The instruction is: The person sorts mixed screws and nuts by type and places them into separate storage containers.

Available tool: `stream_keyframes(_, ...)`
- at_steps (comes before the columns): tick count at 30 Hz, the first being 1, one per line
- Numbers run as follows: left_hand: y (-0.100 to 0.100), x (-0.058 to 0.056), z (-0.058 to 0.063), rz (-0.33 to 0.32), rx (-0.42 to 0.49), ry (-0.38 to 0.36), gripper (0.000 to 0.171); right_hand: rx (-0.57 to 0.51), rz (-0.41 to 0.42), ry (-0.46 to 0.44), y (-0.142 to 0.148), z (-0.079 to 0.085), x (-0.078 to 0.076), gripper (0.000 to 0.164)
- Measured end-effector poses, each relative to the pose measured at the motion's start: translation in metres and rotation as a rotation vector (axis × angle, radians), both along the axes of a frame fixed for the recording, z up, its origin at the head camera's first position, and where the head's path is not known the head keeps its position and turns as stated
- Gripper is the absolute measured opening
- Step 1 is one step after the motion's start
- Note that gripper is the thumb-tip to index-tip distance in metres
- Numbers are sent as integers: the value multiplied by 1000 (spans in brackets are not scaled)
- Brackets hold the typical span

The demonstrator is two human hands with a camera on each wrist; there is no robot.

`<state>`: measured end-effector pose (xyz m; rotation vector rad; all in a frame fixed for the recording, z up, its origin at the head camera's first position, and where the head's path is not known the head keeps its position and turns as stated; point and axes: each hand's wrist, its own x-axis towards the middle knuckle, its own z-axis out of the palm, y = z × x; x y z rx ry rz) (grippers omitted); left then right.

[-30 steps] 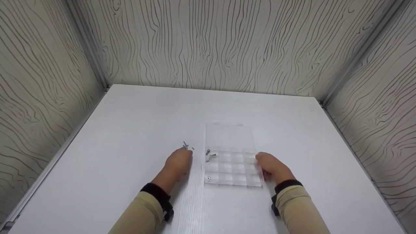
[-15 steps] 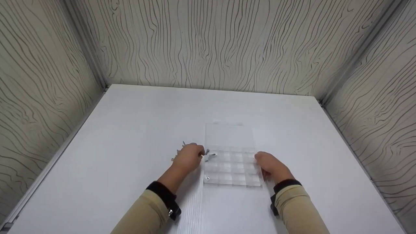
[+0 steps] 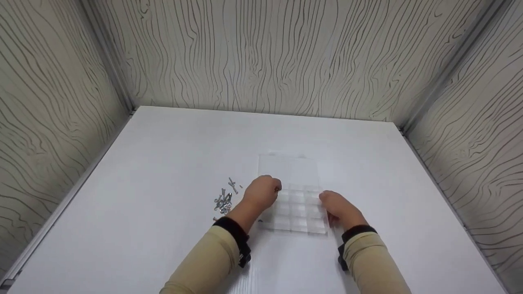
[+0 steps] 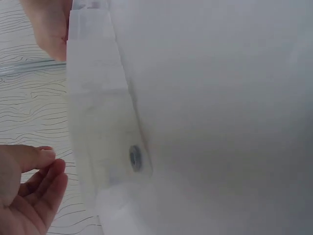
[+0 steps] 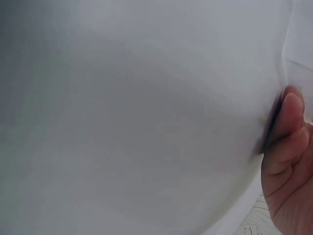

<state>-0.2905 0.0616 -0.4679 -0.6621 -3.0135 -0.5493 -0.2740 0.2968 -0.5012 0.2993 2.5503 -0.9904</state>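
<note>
A clear compartment box (image 3: 300, 226) lies on the white table with its lid (image 3: 288, 165) folded open toward the back. Over its left compartments hovers my left hand (image 3: 261, 192), thumb and fingertips drawn together. Whether anything small sits between them is hidden; none shows in the left wrist view. My right hand (image 3: 341, 206) holds the box's right edge, thumb at the rim and fingers along the side. A metal nut (image 4: 135, 158) lies in the near-left compartment. The screws in the upper-left compartments are covered by the left hand. Left of the box is a pile of screws and nuts (image 3: 223, 201).
A few screws (image 3: 232, 185) lie apart, just behind the pile. Wood-grain patterned panels (image 3: 245, 57) rise behind the table and on both sides. The left forearm passes close to the pile's right side.
My left hand has moved right, from the pile of screws to above the box's left compartments, uncovering the pile. My right hand stays at the box's right edge.
</note>
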Motion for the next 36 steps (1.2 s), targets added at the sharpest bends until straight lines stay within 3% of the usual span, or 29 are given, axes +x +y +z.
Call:
stream_keyframes(4,11,-2,-1,23,-137,10,16,0,-1,6,0,-1,0,31)
stream_keyframes(7,16,-2,-3,39,-178,13,15,-4,-3,22,0,-1,1,31)
stream_keyframes(12,18,-1,-4,49,-201,-21,16,-16,-6,45,-1,-1,1,31)
stream_keyframes(17,14,-2,-3,53,-168,-49,18,-12,-6,54,-1,-2,0,30)
stream_keyframes(25,-19,-10,9,90,-76,-70,17,-42,-28,27,-1,-3,-1,30)
stream_keyframes(29,-41,-16,12,159,-46,-118,20,-52,-46,-2,-1,-3,0,38)
stream_keyframes(36,-69,-15,8,249,-112,-227,17,-50,-15,20,-1,-1,2,37)
